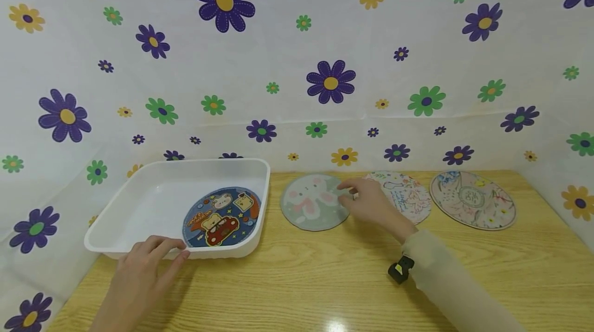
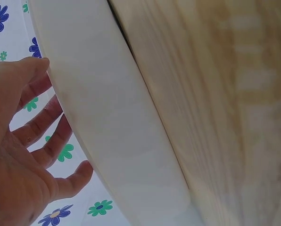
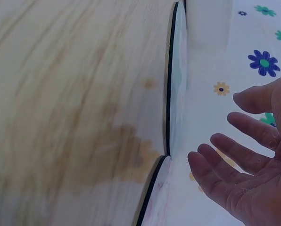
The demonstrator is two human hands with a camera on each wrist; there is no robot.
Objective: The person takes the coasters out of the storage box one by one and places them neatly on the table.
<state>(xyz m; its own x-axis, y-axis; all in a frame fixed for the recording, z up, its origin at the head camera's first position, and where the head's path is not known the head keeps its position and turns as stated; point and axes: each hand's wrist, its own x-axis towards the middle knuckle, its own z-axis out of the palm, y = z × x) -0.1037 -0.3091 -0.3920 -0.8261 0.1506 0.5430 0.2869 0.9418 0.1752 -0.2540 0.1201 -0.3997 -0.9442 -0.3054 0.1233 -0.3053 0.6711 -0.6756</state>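
My left hand (image 1: 141, 275) rests at the near rim of a white plastic basin (image 1: 153, 172), its fingertips along the edge in the left wrist view. Inside the basin, a blue round mat (image 1: 223, 216) printed with cartoon bears and a red car leans towards the right wall. My right hand (image 1: 371, 203), fingers loosely bent and apart, hovers over the right edge of a grey round mat (image 1: 301, 203) with a white rabbit. Nothing is between those fingers in the right wrist view, where the mats' thin black edges (image 3: 169, 84) show.
Right of the grey mat lies a white round mat (image 1: 408, 198) with colourful drawings, partly behind my right hand. Farther right is a pink floral round mat (image 1: 492, 208). A flower-printed white curtain (image 1: 278, 53) stands behind and beside the wooden table (image 1: 287, 280).
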